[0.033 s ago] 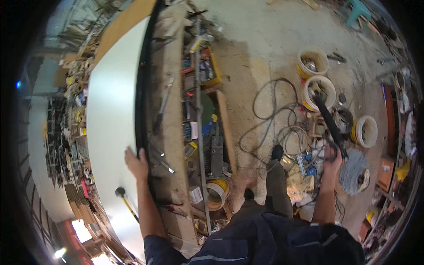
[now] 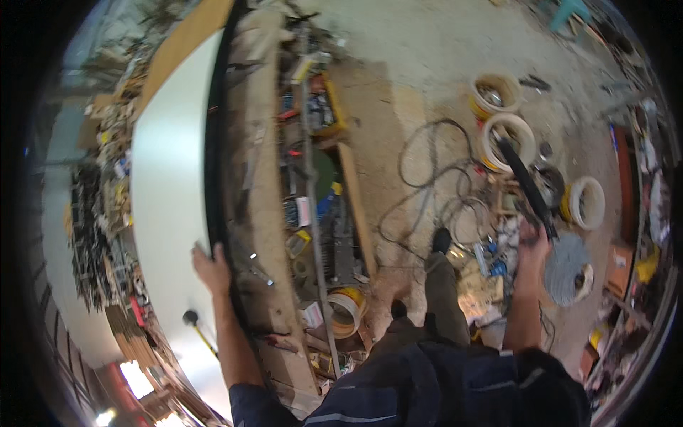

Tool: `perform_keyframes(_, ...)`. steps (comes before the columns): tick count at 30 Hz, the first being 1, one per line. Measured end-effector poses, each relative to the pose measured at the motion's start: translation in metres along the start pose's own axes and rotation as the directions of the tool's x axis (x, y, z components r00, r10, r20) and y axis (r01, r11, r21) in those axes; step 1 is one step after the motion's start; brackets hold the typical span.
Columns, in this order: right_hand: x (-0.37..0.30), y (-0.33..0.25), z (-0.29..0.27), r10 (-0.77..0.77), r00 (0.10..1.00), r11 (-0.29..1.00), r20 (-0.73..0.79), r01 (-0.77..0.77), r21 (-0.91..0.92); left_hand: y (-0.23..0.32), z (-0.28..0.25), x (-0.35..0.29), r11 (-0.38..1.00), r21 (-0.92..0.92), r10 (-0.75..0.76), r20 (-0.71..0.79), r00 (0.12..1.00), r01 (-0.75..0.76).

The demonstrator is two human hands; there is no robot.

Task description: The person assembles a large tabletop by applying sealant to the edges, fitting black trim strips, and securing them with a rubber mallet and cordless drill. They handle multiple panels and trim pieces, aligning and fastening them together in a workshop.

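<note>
My left hand (image 2: pixel 213 269) lies on the edge of a long white panel (image 2: pixel 167 178), its fingers apart. The thumb side of that hand is by the black strip (image 2: pixel 214 142) running along the panel's right edge. Nearer to me on the panel rests a hammer (image 2: pixel 199 331) with a black round head and a yellow handle. My right hand (image 2: pixel 533 245) is closed around the near end of a long, straight black bar (image 2: pixel 525 181). Held out over the floor clutter, the bar points up and left toward a white bucket (image 2: pixel 530 142).
A wooden bench (image 2: pixel 267 178) with tools and a yellow crate (image 2: pixel 334 107) runs right of the panel. On the floor lie a looped cable (image 2: pixel 427 186), more buckets (image 2: pixel 587 203) and a grey coil (image 2: pixel 567 269). A green stool (image 2: pixel 569 13) stands far right.
The whole view has shifted slightly, so most things sit a little further left. My left hand stays at the panel edge, and my right hand keeps hold of the black bar.
</note>
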State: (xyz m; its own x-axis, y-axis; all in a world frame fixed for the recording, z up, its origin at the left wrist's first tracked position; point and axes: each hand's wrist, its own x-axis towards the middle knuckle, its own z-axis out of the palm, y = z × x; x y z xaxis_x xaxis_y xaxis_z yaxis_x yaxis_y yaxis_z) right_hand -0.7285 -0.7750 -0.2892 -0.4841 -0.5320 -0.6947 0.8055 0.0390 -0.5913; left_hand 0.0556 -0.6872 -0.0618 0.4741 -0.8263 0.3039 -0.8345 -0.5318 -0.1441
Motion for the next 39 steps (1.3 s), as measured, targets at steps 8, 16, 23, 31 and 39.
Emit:
perform_keyframes(8, 0.213, -0.001, 0.092, 0.100, 0.968, 0.974, 0.232, -0.143, 0.177, 0.023, 0.004, 0.025, 0.997, 0.081, 0.013, 0.031, 0.999, -0.016)
perform_keyframes(16, 0.225, 0.066, -0.071, 0.318, 0.943, 0.126, -0.098, -0.144, -0.981, 0.054, -0.001, 0.032, 0.981, 0.113, -0.161, 0.003, 0.987, 0.159)
perform_keyframes(23, 0.006, 0.150, -0.064, 0.612, 0.775, 0.016, -0.159, -0.213, -0.977, 0.049, -0.015, 0.020, 0.958, 0.138, -0.256, 0.033, 0.966, 0.250)
perform_keyframes(31, -0.103, 0.163, 0.063, 0.717, 0.661, 0.118, 0.223, 0.200, -0.973, 0.023, -0.010, 0.012, 0.964, -0.179, -0.211, -0.068, 0.975, 0.197)
perform_keyframes(39, -0.059, 0.110, -0.001, 0.786, 0.313, -0.229, 0.533, 0.948, -0.219, 0.064, -0.067, -0.191, 0.488, -0.870, 0.054, 0.109, 0.993, 0.069)
